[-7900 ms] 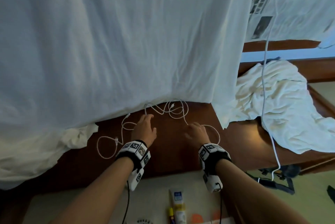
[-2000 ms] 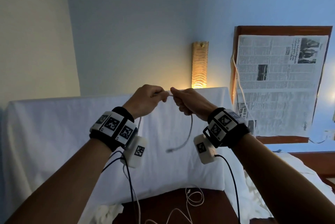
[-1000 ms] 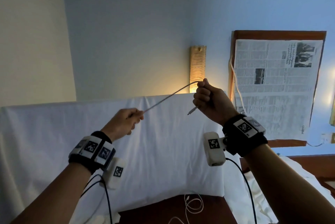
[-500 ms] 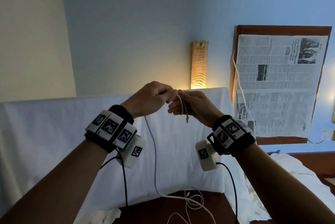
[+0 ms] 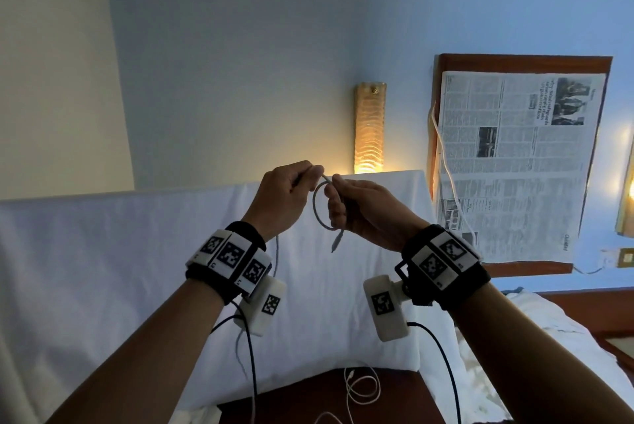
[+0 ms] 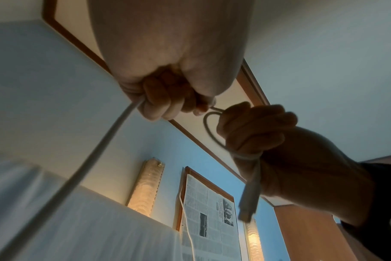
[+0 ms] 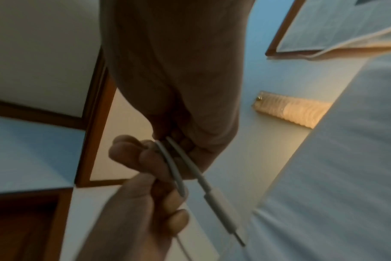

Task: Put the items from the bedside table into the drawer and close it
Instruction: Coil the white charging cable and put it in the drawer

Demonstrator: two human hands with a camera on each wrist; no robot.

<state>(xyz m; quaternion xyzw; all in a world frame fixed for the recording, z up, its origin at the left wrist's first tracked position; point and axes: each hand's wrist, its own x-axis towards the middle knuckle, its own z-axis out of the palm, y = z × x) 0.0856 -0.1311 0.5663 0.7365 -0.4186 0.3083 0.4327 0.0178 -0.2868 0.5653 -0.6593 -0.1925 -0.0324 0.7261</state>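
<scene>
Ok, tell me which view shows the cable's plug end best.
Right wrist view: the plug hangs close and fairly sharp below the right hand. In the left wrist view it is blurred; in the head view, small.

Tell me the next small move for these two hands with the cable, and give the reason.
Probably lay another loop: the left hand feeds more cable across to the right hand, which pinches it beside the first loop. Only one small loop is formed, its plug end hangs below the right hand, and the rest trails from the left hand down toward the bedside table, so it is not yet compact enough for the drawer.
</scene>
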